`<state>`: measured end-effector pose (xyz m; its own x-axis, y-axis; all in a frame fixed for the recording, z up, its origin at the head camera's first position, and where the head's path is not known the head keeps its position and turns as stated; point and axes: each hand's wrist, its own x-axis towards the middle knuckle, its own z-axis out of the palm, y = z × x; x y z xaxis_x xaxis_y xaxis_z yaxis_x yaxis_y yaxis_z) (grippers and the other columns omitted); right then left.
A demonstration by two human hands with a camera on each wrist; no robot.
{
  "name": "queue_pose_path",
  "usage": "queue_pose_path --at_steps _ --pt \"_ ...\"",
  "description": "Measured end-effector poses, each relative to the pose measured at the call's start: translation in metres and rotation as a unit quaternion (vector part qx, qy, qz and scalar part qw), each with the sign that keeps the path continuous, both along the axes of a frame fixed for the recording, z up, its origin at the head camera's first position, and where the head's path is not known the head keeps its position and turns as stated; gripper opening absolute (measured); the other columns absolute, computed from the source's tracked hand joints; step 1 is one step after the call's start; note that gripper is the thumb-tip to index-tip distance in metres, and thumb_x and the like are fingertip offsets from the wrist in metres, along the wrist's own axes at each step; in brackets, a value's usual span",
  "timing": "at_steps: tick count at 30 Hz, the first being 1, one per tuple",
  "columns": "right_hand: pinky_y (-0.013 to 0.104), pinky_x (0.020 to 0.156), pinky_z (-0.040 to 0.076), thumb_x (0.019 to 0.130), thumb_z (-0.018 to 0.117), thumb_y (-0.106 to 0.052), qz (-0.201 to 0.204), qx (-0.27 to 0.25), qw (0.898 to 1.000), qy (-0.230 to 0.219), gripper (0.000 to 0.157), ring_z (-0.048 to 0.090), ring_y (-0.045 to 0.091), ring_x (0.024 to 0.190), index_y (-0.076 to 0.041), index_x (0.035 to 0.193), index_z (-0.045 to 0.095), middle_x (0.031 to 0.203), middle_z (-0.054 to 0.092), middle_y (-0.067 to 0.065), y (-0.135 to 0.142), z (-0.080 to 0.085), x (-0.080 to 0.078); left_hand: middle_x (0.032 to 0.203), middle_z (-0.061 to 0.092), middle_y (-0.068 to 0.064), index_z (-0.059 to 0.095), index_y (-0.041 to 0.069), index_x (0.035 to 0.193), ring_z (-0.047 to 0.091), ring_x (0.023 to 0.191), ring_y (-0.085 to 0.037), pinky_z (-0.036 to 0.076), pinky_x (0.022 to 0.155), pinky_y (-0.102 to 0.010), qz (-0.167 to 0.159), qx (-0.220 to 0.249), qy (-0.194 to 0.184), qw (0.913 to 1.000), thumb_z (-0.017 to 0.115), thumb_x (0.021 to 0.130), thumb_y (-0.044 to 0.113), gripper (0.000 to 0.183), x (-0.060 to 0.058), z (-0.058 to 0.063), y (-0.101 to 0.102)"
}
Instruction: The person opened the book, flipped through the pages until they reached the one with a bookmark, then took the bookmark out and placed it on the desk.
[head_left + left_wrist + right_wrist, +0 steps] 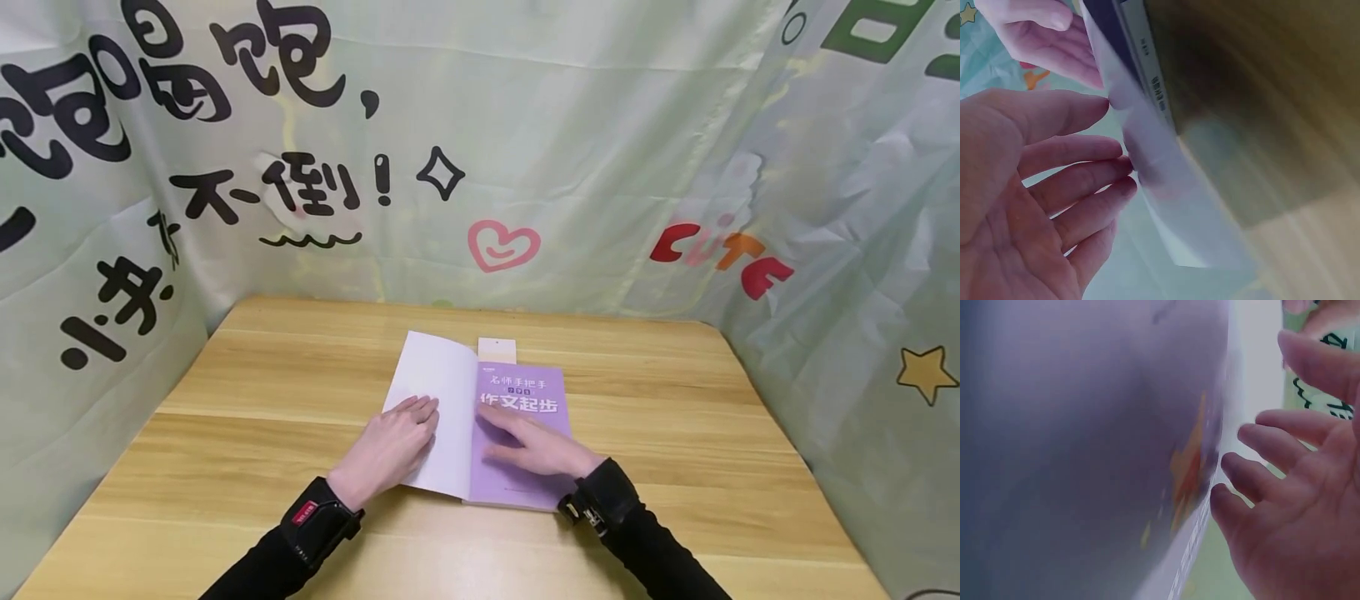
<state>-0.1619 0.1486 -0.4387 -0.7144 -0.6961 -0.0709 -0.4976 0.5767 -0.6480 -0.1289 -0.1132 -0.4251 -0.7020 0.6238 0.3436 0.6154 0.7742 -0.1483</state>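
Observation:
A book lies open on the wooden table [247, 467], its white left leaf [444, 367] turned over to the left and rising in a slight curve toward the spine. On the right side is a purple page [517, 490] with white Chinese lettering. My left hand [393, 440] rests on the outer part of the white leaf, fingers straight. In the left wrist view its fingertips touch the leaf. My right hand [542, 446] lies over the purple page with fingers extended toward the spine, covering part of the lettering. In the right wrist view its fingers [1254, 478] are loosely spread beside the page.
A small white tab-like piece [497, 350] sticks out past the book's top edge. Fabric curtains with printed lettering and a pink heart [503, 247] enclose the table at the back and both sides. Black bands [321, 521] sit on both wrists.

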Motion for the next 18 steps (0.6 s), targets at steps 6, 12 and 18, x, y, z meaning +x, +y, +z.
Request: queue_pose_path --at_steps 6,12,18 --pt "0.061 0.125 0.019 0.100 0.061 -0.030 -0.013 0.000 0.999 -0.030 0.071 0.020 0.044 0.154 0.001 0.156 0.031 0.164 0.025 0.025 0.019 -0.003 -0.003 0.129 0.070 -0.013 0.070 0.003 0.113 0.068 0.120 -0.028 0.053 0.108 -0.038 -0.015 0.029 -0.038 0.9988 0.071 0.091 0.016 0.027 -0.002 -0.010 0.003" --pt "0.065 0.124 0.017 0.098 0.064 -0.031 -0.033 0.017 0.999 -0.027 0.074 0.018 0.048 0.153 0.002 0.155 0.032 0.164 0.021 0.030 0.039 -0.004 -0.006 0.136 0.066 -0.015 0.067 0.002 0.121 0.066 0.124 -0.030 0.052 0.109 -0.040 -0.039 0.043 -0.082 0.9949 0.067 0.094 0.018 0.031 -0.002 -0.017 0.009" --pt "0.066 0.123 0.019 0.097 0.066 -0.030 -0.026 0.028 0.999 -0.003 0.073 0.019 0.049 0.152 0.004 0.153 0.035 0.163 0.025 0.030 0.049 -0.003 -0.005 0.144 0.060 -0.014 0.063 0.003 0.130 0.060 0.132 -0.029 0.048 0.114 -0.040 -0.045 0.053 -0.128 0.9894 0.062 0.098 0.020 0.037 -0.001 -0.024 0.015"
